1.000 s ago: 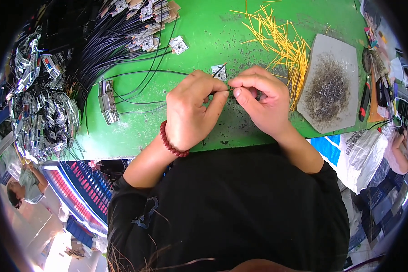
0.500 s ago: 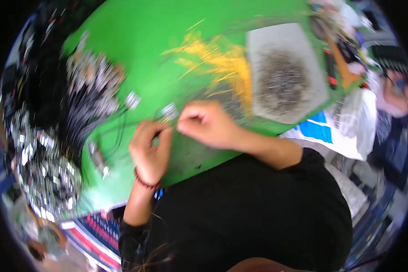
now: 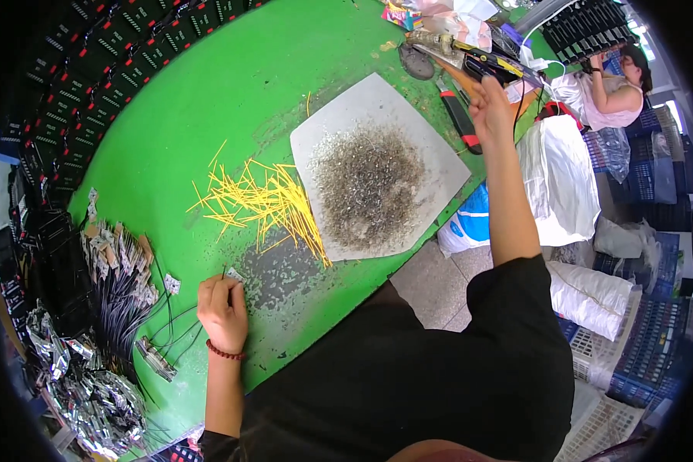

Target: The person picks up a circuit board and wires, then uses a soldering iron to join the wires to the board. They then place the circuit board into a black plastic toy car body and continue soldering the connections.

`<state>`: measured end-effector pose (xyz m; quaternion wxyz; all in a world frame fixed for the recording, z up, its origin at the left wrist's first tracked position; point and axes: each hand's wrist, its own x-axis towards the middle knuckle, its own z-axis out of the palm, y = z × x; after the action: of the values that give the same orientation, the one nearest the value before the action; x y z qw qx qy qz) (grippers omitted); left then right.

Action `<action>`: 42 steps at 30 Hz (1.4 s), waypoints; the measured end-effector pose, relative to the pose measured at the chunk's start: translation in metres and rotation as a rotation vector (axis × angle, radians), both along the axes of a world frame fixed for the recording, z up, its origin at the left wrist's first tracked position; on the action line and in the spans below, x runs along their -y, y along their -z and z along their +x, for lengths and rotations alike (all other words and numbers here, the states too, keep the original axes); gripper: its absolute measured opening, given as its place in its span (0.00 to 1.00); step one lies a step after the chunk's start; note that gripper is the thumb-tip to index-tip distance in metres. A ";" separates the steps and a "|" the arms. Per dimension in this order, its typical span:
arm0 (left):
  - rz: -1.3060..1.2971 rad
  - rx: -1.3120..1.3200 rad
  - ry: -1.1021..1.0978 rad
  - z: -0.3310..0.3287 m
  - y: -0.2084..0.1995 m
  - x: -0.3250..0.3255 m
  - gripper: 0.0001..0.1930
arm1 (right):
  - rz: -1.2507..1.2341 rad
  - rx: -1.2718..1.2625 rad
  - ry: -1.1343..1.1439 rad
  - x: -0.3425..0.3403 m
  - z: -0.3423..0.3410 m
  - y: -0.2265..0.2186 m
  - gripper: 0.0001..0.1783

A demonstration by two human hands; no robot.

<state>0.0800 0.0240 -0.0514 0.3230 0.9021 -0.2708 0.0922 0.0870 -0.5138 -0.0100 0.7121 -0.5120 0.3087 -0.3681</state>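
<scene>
Green worktop: near left, your left hand pinches a black cable; far right, your right hand half-curls beside a red-and-black tool, its grip unclear. Tugging the cable could disturb the metal strip; a low forearm could scatter grit from the gray board, close to the near edge. Room widens far left, beyond the yellow wires.

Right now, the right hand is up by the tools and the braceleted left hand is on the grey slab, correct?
Not quite: the head view shows the braceleted left hand over the green table, apart from the grey slab. The right hand is up by the tools.
</scene>
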 end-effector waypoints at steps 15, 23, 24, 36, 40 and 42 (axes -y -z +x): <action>-0.076 -0.139 -0.094 -0.004 -0.006 0.001 0.06 | -0.573 0.081 0.260 0.047 0.031 -0.012 0.11; -0.112 -0.163 -0.139 -0.005 -0.003 0.000 0.05 | -0.326 0.036 -0.310 -0.139 -0.061 0.030 0.08; -0.113 -0.160 -0.131 -0.004 -0.005 0.000 0.05 | -0.329 0.027 -0.290 -0.152 -0.056 0.034 0.08; -0.146 -0.201 -0.141 -0.006 -0.002 -0.006 0.05 | -0.407 -0.067 -0.217 -0.162 -0.035 0.049 0.04; -0.166 -0.192 -0.129 -0.006 0.001 -0.006 0.05 | -0.443 -0.061 -0.174 -0.163 -0.035 0.047 0.04; -0.155 -0.218 -0.138 -0.007 -0.001 -0.006 0.05 | -0.451 -0.071 -0.166 -0.163 -0.034 0.045 0.04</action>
<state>0.0733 0.0300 -0.0500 0.4119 0.8957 -0.1634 0.0365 0.0530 -0.3510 -0.0549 0.5963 -0.6942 0.2004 -0.3497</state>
